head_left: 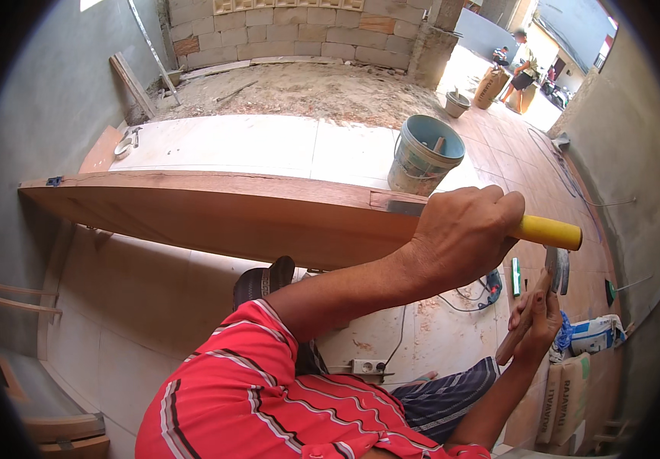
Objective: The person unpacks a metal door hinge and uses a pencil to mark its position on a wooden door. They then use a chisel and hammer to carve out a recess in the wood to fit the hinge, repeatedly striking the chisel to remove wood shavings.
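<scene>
My left hand [468, 229] is closed round a chisel [548, 232] with a yellow handle. Its grey blade lies along the top edge of a wooden door panel [223, 218], which stands on its long side across the floor. A marked-out rectangle shows in the wood beside the blade. Lower and to the right, my right hand [538, 321] grips the wooden handle of a hammer [558, 269]. The hammer's metal head is raised near the end of the chisel handle, and I see a gap between them.
Beyond the door stands a blue-grey bucket [425, 153] with something inside. Near my legs lie a power socket [368, 366] with a cord and a blue power tool [492, 287]. Paper sacks [563, 398] sit at the right. People [525, 65] are far off outside.
</scene>
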A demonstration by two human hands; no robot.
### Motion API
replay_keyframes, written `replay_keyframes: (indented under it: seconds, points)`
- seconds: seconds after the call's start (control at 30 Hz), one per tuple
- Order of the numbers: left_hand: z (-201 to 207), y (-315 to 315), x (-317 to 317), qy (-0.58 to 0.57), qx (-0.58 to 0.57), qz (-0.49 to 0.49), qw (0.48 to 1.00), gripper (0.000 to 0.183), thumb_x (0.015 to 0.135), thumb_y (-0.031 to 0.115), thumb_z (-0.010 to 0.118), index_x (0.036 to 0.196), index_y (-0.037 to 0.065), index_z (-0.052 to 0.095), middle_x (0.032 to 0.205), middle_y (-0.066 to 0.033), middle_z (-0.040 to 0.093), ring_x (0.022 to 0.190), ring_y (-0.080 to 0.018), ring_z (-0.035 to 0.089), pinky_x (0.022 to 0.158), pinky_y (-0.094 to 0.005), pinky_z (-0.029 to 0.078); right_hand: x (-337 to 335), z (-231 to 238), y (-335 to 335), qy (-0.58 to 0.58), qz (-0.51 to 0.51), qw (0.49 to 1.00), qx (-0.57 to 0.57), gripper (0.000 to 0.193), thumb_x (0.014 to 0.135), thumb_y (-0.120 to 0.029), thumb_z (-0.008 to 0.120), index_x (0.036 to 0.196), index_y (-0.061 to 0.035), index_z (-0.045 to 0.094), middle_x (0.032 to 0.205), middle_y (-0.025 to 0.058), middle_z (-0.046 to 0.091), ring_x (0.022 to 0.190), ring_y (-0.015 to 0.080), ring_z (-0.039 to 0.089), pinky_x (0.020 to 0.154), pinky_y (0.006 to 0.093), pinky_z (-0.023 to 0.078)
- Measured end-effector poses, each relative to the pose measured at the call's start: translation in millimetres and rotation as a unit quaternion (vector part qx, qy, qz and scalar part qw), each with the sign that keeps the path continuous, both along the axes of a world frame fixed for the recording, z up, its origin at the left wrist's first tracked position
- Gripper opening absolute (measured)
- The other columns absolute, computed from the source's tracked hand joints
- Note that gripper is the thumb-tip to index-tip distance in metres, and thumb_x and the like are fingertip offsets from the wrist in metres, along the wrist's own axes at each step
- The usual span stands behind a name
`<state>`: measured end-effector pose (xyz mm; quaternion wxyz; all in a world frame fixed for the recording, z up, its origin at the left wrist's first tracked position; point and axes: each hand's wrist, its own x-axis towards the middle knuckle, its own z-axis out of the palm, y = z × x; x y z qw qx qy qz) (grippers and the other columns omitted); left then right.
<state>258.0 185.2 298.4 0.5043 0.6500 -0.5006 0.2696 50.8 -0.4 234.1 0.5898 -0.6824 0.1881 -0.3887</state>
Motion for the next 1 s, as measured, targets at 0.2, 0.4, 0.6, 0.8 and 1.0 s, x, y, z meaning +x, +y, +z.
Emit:
replay_keyframes:
  seconds: [0.2,0.4,0.6,0.8,1.0]
  points:
    - [-9.3,-13.1,9.3,0.016,0.026,0.007,1.0,0.025,0.087,0.02,0.078,0.091,0.007,0.057,0.078,-0.0095,0.064,0.07,-0.0342,0.067,0.06,-0.0465,0.05,-1.3,-2.6,0.4,0.001,-0.005,1.0,-0.007,0.029,0.106,-0.032,0.065,0.101,-0.0046,0.058,0.076,0.0048,0.058,0.05,0.0105,0.052,0.044,0.0241,0.044]
    - [-2.3,-6.4,17.1,0.037,0.031,0.029,0.998,0.024,0.087,0.02,0.077,0.091,0.007,0.058,0.079,-0.0118,0.066,0.074,-0.0359,0.07,0.062,-0.0472,0.052,1.8,-4.6,2.5,0.001,0.01,1.0,0.01,0.03,0.105,-0.033,0.067,0.099,-0.0048,0.058,0.075,0.0044,0.058,0.05,0.0103,0.052,0.044,0.024,0.044]
    - [-0.1,-4.2,20.7,0.057,0.04,0.017,0.997,0.023,0.087,0.019,0.077,0.089,0.006,0.058,0.078,-0.0132,0.067,0.072,-0.0372,0.07,0.063,-0.0475,0.052,4.7,-8.0,1.9,0.012,0.011,1.0,0.008,0.031,0.104,-0.033,0.069,0.096,-0.0042,0.06,0.075,0.0051,0.059,0.05,0.0108,0.054,0.044,0.0239,0.043]
    - [-2.0,-5.1,20.7,0.056,0.03,0.021,0.998,0.022,0.088,0.019,0.076,0.089,0.006,0.058,0.078,-0.0136,0.067,0.071,-0.0378,0.069,0.062,-0.0481,0.052,8.1,-4.5,7.4,0.006,0.009,1.0,-0.005,0.033,0.104,-0.032,0.068,0.092,-0.0017,0.062,0.076,0.0064,0.061,0.05,0.0116,0.055,0.043,0.0237,0.041]
    - [3.5,-3.4,23.2,0.078,0.022,0.019,0.997,0.022,0.091,0.021,0.073,0.089,0.006,0.058,0.077,-0.0144,0.067,0.071,-0.0383,0.069,0.062,-0.0486,0.051,8.0,-3.1,2.7,0.029,0.027,0.999,-0.02,0.031,0.104,-0.035,0.069,0.098,-0.0056,0.059,0.077,0.0044,0.058,0.051,0.0105,0.053,0.046,0.0243,0.042]
